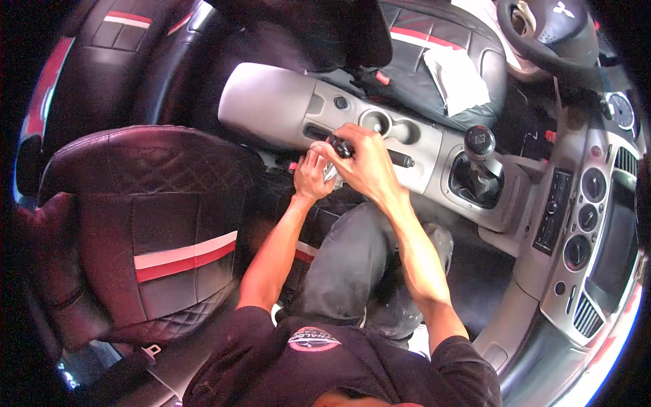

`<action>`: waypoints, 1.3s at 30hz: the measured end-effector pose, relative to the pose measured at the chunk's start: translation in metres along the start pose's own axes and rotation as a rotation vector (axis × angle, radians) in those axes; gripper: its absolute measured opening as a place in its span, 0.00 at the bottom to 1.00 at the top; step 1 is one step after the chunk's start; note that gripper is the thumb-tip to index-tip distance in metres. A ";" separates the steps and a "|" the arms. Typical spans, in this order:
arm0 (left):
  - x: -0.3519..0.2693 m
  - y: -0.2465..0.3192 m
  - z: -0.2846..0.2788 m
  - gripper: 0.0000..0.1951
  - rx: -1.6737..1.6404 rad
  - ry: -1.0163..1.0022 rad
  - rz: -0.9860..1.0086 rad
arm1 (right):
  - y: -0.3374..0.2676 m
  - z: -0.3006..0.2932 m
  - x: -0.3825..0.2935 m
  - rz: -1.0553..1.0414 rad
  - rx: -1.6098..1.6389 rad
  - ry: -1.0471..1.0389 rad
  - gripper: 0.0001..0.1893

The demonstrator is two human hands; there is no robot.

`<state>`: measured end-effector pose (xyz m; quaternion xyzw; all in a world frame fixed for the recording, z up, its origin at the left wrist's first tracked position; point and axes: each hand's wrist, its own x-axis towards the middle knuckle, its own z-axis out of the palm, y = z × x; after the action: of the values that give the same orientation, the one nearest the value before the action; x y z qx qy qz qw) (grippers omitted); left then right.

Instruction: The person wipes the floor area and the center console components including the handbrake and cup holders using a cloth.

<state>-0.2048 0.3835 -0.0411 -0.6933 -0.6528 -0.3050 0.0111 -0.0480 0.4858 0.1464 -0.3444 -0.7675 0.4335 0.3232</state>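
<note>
Over the edge of the grey centre console (274, 102), my two hands come together. My right hand (368, 160) grips a small glossy black object (342, 146); its kind is unclear, as the fingers cover much of it. Just below and to the left, my left hand (311, 177) holds a crumpled whitish cloth-like thing (331, 177), partly hidden between the hands. The fingers of both hands nearly touch. Beside my right wrist, a black lever, probably the handbrake (402, 158), lies along the console. Two round cup holders (376, 122) sit just beyond my right hand.
A gear lever (479, 145) stands upright from the console. The dashboard (546, 213) curves along the right, with a steering wheel (539, 46) above. A white cloth (456, 81) lies on the far black seat (432, 23). A black seat backrest (163, 219) rises at left.
</note>
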 end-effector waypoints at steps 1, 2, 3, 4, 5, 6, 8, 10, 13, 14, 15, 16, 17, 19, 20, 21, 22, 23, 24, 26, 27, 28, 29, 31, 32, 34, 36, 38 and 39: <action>-0.002 -0.002 0.001 0.27 0.012 -0.060 -0.028 | -0.001 0.003 0.004 -0.003 -0.030 -0.004 0.20; -0.003 -0.004 0.002 0.27 -0.023 -0.087 -0.039 | -0.002 0.006 0.007 -0.030 -0.042 0.006 0.22; -0.003 -0.005 0.003 0.27 -0.020 -0.060 -0.031 | -0.002 0.008 0.009 -0.031 -0.029 -0.020 0.22; -0.003 -0.005 0.003 0.26 -0.031 -0.030 -0.015 | -0.003 0.009 0.012 -0.022 -0.004 -0.048 0.22; -0.002 -0.004 0.003 0.25 -0.037 -0.038 -0.007 | -0.003 0.010 0.013 -0.023 0.019 -0.044 0.22; -0.001 -0.002 0.001 0.25 -0.038 -0.029 -0.006 | -0.003 0.011 0.015 -0.012 0.036 -0.053 0.29; 0.002 0.002 -0.002 0.25 -0.018 0.010 -0.008 | -0.001 0.011 0.017 -0.047 0.069 -0.018 0.24; 0.006 0.007 -0.006 0.25 -0.003 0.009 -0.025 | 0.001 0.010 0.020 -0.079 0.100 0.018 0.19; 0.010 0.014 -0.011 0.23 -0.007 0.037 -0.033 | 0.004 0.009 0.023 -0.010 0.037 -0.059 0.25; 0.011 0.014 -0.012 0.23 -0.014 0.086 -0.004 | 0.004 0.009 0.024 -0.013 0.075 -0.048 0.25; 0.011 0.014 -0.012 0.23 -0.003 0.070 -0.008 | 0.004 0.010 0.025 -0.019 0.112 -0.036 0.24; 0.011 0.014 -0.012 0.23 0.012 0.020 -0.032 | 0.004 0.010 0.026 -0.023 0.113 -0.037 0.24; 0.010 0.012 -0.012 0.23 0.011 0.056 -0.012 | 0.004 0.011 0.027 -0.037 0.137 -0.039 0.24; 0.008 0.010 -0.010 0.23 0.019 0.011 -0.019 | 0.003 0.010 0.027 -0.050 0.159 -0.044 0.24; 0.007 0.008 -0.009 0.23 0.017 0.052 0.003 | 0.003 0.010 0.026 -0.046 0.134 -0.122 0.20; 0.006 0.007 -0.008 0.23 0.023 0.040 0.000 | 0.004 0.007 0.024 -0.005 0.071 -0.179 0.15; 0.005 0.006 -0.007 0.24 0.035 -0.011 -0.016 | 0.004 0.005 0.021 -0.037 0.108 -0.202 0.15; 0.005 0.006 -0.007 0.24 0.025 0.025 -0.002 | 0.004 0.001 0.018 -0.089 0.150 -0.161 0.15; 0.006 0.006 -0.006 0.25 0.011 0.000 -0.015 | 0.005 -0.004 0.013 -0.131 0.186 -0.113 0.14; 0.008 0.007 -0.007 0.29 -0.030 -0.037 -0.032 | 0.007 -0.017 0.000 -0.149 0.190 -0.082 0.14; 0.009 0.009 -0.007 0.29 -0.042 -0.003 -0.007 | 0.008 -0.024 -0.008 -0.159 0.187 -0.051 0.13; 0.010 0.010 -0.008 0.30 -0.051 0.002 -0.029 | 0.010 -0.032 -0.016 -0.060 0.092 -0.096 0.13; 0.010 0.012 -0.009 0.30 -0.051 -0.033 -0.072 | 0.012 -0.040 -0.026 -0.052 0.042 -0.053 0.13; 0.012 0.014 -0.010 0.30 -0.053 -0.015 -0.061 | 0.017 -0.056 -0.043 0.007 0.032 -0.012 0.16; 0.013 0.015 -0.011 0.30 -0.071 0.028 -0.039 | 0.019 -0.062 -0.050 0.004 0.028 -0.043 0.16; 0.013 0.016 -0.011 0.30 -0.087 0.013 -0.035 | 0.025 -0.074 -0.062 0.000 0.017 0.041 0.15; 0.013 0.015 -0.011 0.30 -0.061 -0.014 -0.041 | 0.032 -0.086 -0.069 0.069 0.055 0.032 0.14; 0.013 0.014 -0.010 0.30 -0.071 0.021 -0.012 | 0.042 -0.097 -0.072 0.210 0.005 -0.017 0.13; 0.013 0.014 -0.009 0.30 -0.052 -0.012 -0.032 | 0.048 -0.101 -0.072 0.220 -0.052 -0.015 0.15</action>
<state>-0.1960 0.3893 -0.0229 -0.6847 -0.6557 -0.3179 -0.0159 0.0842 0.4910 0.1321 -0.4314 -0.7385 0.4490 0.2589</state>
